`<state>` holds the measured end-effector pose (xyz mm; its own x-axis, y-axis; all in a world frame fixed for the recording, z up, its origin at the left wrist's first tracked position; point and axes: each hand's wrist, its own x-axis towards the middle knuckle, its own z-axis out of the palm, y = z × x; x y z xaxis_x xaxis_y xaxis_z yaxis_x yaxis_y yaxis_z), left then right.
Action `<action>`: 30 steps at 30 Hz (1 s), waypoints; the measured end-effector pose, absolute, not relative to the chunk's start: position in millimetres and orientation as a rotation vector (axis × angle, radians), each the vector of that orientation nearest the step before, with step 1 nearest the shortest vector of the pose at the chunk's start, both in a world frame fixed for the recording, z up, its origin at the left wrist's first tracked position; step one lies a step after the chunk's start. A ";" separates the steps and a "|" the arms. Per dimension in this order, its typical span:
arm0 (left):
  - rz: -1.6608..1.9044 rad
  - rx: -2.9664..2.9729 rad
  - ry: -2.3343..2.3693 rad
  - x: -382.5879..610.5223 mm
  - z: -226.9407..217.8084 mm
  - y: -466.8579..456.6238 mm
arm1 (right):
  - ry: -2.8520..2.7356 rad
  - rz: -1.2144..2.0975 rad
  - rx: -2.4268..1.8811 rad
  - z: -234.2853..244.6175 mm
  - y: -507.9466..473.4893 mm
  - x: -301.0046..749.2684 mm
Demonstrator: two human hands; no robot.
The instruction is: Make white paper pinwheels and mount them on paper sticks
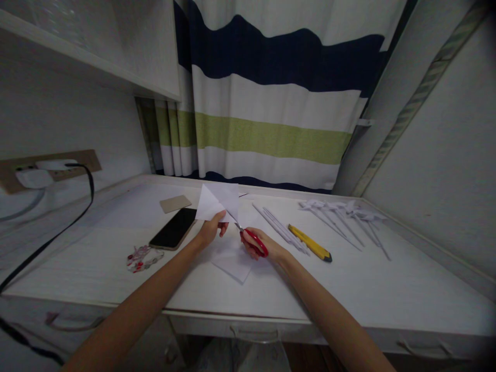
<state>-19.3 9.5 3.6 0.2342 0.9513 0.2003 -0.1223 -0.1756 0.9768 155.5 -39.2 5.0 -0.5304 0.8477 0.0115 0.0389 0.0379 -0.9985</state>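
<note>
My left hand [212, 227] pinches the lower edge of a white square of paper [217, 200], held up above the desk with a diagonal crease showing. In my right hand [261, 244] are scissors with red handles [257, 243]. Their blades lie at the paper's lower right corner, along the diagonal; how deep they cut is hard to make out. Below the hands, another white sheet of paper [234, 266] lies on the desk.
Left of the hands lie a black phone [173, 228], a beaded bracelet [141, 258] and a grey-beige card [175, 203]. To the right are rolled paper sticks [281, 227], a yellow utility knife [310, 243] and several paper pinwheels on sticks [341, 212]. A striped curtain [271, 134] hangs behind.
</note>
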 end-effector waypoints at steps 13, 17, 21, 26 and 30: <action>1.196 1.429 0.842 -20.2 5.3 7.7 | -1.641 1.565 -0.892 3.2 -39.5 152.3; 1.196 1.437 0.845 -20.5 4.8 7.4 | -1.647 1.555 -0.895 7.3 -41.4 152.3; 1.180 1.446 0.854 -20.9 4.6 7.5 | -1.648 1.540 -0.900 5.7 -40.0 153.6; 1.161 1.461 0.858 -21.7 5.2 7.8 | -1.659 1.533 -0.903 2.1 -38.4 155.1; 1.162 1.473 0.854 -22.3 5.0 6.4 | -1.669 1.538 -0.895 2.0 -38.7 154.9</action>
